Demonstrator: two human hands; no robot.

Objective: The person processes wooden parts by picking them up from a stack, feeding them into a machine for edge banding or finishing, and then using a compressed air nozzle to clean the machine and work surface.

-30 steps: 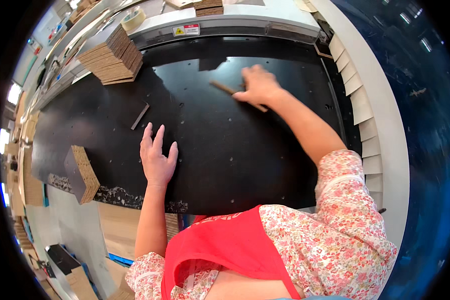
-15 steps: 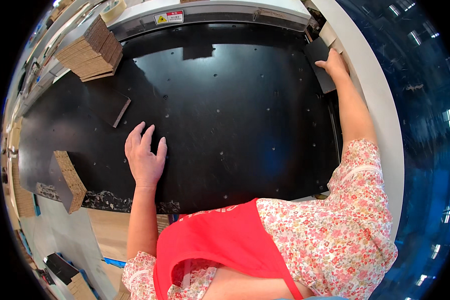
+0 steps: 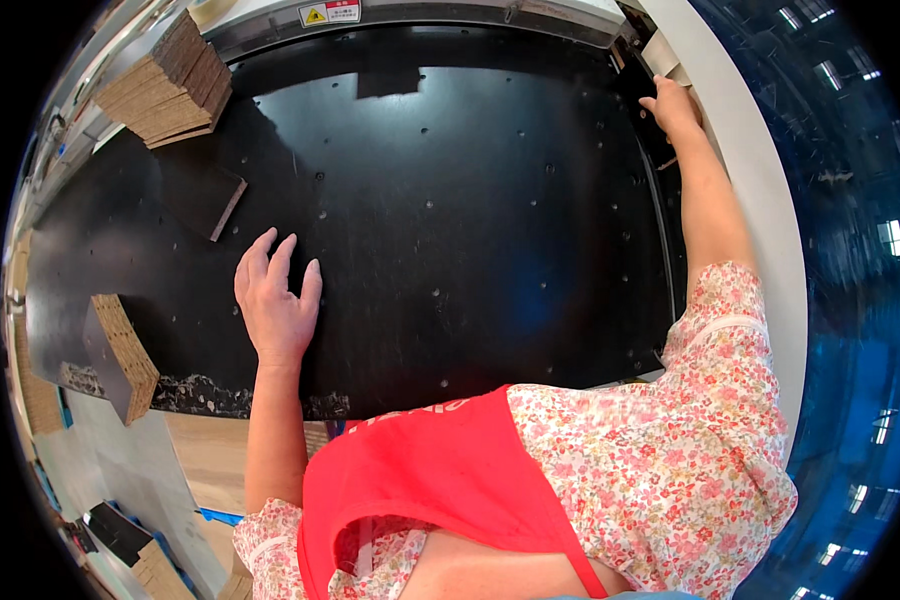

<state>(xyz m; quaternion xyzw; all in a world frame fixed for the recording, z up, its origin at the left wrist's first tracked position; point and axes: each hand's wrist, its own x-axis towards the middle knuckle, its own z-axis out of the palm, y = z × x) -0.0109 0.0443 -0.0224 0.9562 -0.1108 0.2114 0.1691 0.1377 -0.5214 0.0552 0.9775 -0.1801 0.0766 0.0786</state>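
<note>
My left hand (image 3: 276, 305) rests with fingers spread on the black table (image 3: 450, 220), holding nothing. A dark rectangular board (image 3: 205, 195) lies flat just beyond its fingertips. Stretched out to the far right, my right hand (image 3: 675, 105) is beside the pale rail (image 3: 735, 130) at the table's edge. Its thumb and forefinger are apart, and nothing shows between them; the other fingers are partly hidden. A dark slot with small fittings (image 3: 655, 135) runs beneath that hand.
A stack of dark-faced boards with brown edges (image 3: 165, 85) stands at the far left. A smaller stack (image 3: 125, 350) sits at the near left edge. A grey machine beam with a warning label (image 3: 330, 12) spans the back. Blue glossy surface (image 3: 860, 250) lies beyond the rail.
The dark board beneath my right hand has gone from sight at the right edge. My right hand is slightly farther forward. The view has shifted a little; my left hand stays on the table.
</note>
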